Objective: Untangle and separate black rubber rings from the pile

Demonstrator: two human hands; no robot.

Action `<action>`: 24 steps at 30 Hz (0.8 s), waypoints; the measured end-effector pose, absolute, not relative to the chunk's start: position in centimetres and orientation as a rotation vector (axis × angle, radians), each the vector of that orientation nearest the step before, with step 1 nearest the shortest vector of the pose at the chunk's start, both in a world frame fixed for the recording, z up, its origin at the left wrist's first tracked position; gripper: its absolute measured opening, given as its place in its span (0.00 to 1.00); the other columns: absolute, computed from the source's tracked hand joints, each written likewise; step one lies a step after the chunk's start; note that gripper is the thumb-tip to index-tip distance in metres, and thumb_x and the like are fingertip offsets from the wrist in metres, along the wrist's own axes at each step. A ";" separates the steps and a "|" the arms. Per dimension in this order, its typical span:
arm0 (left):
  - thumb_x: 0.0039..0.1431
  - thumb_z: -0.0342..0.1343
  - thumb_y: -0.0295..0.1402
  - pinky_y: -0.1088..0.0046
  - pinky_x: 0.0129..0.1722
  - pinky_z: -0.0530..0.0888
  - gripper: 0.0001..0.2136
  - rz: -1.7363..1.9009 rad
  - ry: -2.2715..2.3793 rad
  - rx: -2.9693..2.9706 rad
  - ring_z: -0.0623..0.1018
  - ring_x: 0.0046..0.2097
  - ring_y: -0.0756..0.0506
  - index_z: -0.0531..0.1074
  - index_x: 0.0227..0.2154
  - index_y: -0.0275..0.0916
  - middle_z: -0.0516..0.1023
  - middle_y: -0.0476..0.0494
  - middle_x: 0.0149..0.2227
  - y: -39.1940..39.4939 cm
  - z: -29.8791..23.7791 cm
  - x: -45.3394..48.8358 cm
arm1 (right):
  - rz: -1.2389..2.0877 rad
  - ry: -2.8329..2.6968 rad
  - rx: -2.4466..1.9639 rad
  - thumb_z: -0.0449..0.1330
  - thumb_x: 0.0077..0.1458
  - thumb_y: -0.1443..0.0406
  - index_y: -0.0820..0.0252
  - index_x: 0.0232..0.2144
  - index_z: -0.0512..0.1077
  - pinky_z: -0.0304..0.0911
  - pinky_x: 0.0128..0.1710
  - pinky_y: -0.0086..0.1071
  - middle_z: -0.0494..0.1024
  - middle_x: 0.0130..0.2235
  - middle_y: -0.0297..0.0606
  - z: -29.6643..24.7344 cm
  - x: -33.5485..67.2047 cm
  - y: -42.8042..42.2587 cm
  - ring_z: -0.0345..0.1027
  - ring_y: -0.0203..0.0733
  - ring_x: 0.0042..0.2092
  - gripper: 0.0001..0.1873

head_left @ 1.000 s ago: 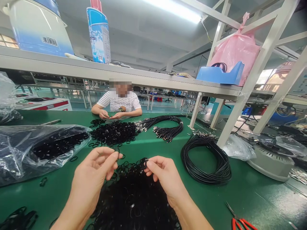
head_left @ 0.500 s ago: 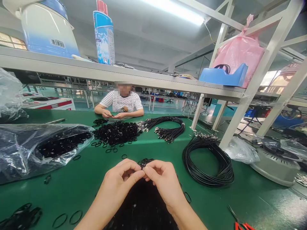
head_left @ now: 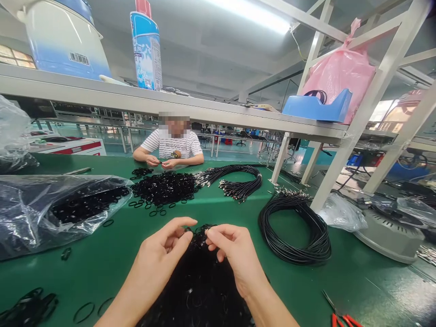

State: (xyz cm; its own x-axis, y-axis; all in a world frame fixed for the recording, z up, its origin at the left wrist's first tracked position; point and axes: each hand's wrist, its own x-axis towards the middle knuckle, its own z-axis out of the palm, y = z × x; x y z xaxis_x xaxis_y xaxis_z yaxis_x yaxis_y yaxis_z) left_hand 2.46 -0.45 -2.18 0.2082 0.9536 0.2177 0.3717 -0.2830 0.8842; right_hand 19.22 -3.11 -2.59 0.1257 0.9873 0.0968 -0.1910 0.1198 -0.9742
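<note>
My left hand (head_left: 165, 250) is over the left side of a dark heap of thin black rings (head_left: 200, 290). Its thumb and forefinger are apart and the other fingers curl inward; a bit of black shows between them, and I cannot tell whether it is held. My right hand (head_left: 235, 254) pinches a small black ring (head_left: 206, 232), mostly hidden by the fingertips, at the heap's far end. A gap separates the two hands.
Further black rings (head_left: 163, 188) lie ahead, near a co-worker (head_left: 175, 147) handling something small. A clear bag (head_left: 30, 218) of rings is left. Coiled black cables (head_left: 294, 236) and red-handled pliers (head_left: 340, 315) lie right. A shelf (head_left: 204, 106) crosses above the green table (head_left: 119, 259).
My hands have parted from fingertips touching; the left moved left and its thumb and forefinger spread. The right stays pinched. The co-worker's hands have shifted slightly.
</note>
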 end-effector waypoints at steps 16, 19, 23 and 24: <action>0.58 0.52 0.43 0.75 0.26 0.61 0.10 0.961 1.353 2.073 0.64 0.26 0.49 0.75 0.30 0.46 0.70 0.54 0.24 -1.1 -2.0 3.3 | 1.098 -1.182 -1.096 0.59 0.49 0.65 0.67 0.28 0.79 0.56 0.19 0.23 0.76 0.26 0.39 -2.7 18.4 -3.4 0.66 0.36 0.28 0.11; 0.58 0.53 0.42 0.76 0.26 0.62 0.09 0.997 1.334 2.131 0.65 0.25 0.50 0.75 0.31 0.47 0.70 0.55 0.23 -1.2 -2.1 3.3 | 1.061 -1.231 -1.141 0.58 0.49 0.65 0.65 0.27 0.79 0.55 0.19 0.24 0.76 0.26 0.38 -3.0 18.5 -3.3 0.65 0.36 0.28 0.11; 0.59 0.52 0.40 0.76 0.28 0.65 0.09 1.042 1.290 2.246 0.69 0.26 0.50 0.77 0.33 0.47 0.75 0.54 0.27 -1.3 -2.2 3.3 | 0.840 -1.386 -1.284 0.56 0.51 0.65 0.62 0.23 0.77 0.55 0.24 0.26 0.74 0.23 0.33 -2.7 18.5 -3.5 0.62 0.34 0.26 0.11; 0.60 0.52 0.41 0.75 0.28 0.65 0.10 1.031 1.290 2.272 0.70 0.27 0.50 0.77 0.34 0.47 0.75 0.53 0.28 -1.4 -2.2 3.3 | 0.757 -1.438 -1.335 0.55 0.52 0.66 0.60 0.22 0.76 0.53 0.25 0.26 0.73 0.22 0.32 -2.6 18.4 -3.7 0.60 0.33 0.25 0.12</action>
State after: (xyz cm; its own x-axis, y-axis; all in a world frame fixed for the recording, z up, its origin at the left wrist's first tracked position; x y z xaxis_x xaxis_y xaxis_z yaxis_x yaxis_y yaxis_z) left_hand 3.26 -1.35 -2.17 0.3273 0.8428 0.4273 0.6027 -0.5345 0.5925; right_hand 18.41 -3.69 -2.60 0.0998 0.9643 0.2451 0.3444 0.1977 -0.9178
